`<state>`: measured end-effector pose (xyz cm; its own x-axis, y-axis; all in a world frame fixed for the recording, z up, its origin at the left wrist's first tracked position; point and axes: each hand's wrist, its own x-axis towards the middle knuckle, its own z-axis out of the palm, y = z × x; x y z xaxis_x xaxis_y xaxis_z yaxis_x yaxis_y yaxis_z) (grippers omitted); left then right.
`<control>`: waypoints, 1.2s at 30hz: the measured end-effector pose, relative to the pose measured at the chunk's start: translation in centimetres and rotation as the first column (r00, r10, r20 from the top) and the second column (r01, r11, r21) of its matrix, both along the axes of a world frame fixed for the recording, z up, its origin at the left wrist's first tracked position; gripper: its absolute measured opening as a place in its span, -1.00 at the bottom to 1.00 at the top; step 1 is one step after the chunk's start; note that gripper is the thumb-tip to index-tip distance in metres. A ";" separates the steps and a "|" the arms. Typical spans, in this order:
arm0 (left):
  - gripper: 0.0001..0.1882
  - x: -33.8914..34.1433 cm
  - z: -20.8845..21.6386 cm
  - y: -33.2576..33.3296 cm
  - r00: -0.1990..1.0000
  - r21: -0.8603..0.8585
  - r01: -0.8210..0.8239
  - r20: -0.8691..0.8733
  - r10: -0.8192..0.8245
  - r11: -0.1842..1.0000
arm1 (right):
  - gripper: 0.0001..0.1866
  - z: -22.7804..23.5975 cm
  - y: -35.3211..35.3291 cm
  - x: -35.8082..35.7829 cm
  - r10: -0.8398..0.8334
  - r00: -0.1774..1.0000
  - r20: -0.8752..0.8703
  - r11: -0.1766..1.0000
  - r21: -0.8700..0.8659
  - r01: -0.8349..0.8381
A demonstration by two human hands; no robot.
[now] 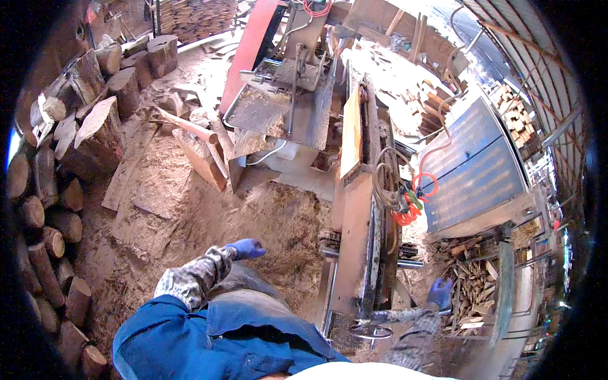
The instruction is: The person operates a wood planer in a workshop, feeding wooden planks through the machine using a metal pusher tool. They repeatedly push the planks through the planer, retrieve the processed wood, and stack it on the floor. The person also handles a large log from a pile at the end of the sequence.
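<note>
My left hand (247, 249), in a blue glove, reaches out over the sawdust-covered floor in front of my body. Its fingers are loosely bent and apart, and nothing shows in them. On the far side of the long machine bed (351, 253), my right hand (440, 292), also gloved in blue, is raised with fingers apart beside a heap of split wood scraps (478, 288). Below my right forearm is a metal handwheel (370, 332). Farther along the bed stands a pale sawn board (350, 136), set on edge against a dark upright plate.
Stacked logs (76, 297) line the left side. Ahead stands a sawing machine with a metal table (259, 114) and red panel (250, 57); a slab of wood (199, 158) leans near it. A red coiled hose (408, 212) hangs by a dark panelled box (475, 168).
</note>
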<state>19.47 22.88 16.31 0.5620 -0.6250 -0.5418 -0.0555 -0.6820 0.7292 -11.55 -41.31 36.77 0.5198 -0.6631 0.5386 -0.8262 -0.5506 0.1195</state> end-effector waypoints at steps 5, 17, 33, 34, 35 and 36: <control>-0.50 13.7 3.6 -5.2 0.992 -0.199 -0.079 0.078 0.096 0.977 | -0.65 -0.1 15.3 9.7 0.394 0.840 0.373 0.799 0.313 -0.514; -0.32 45.8 0.0 -12.6 0.734 -0.516 -0.623 -0.127 0.667 0.588 | -0.66 0.4 28.3 22.8 0.023 0.996 0.085 0.967 0.250 -0.043; -0.63 50.6 -1.5 -17.5 0.443 -0.281 -0.876 -0.791 0.423 0.393 | -0.67 -2.0 22.9 22.3 -0.282 0.955 0.097 0.953 0.145 0.267; -0.63 51.4 -0.9 -16.6 0.435 -0.292 -0.893 -0.755 0.491 0.342 | -0.66 -2.3 22.6 23.1 -0.260 0.958 0.117 0.962 0.122 0.246; -0.63 52.5 -0.1 -15.3 0.416 -0.307 -0.909 -0.715 0.561 0.284 | -0.65 -2.6 21.8 24.5 -0.232 0.963 0.140 0.970 0.101 0.219; -0.60 51.1 1.3 -15.8 0.436 -0.357 -0.897 -0.614 0.658 0.260 | -0.65 -2.1 22.0 24.5 -0.283 0.956 0.081 0.958 0.075 0.277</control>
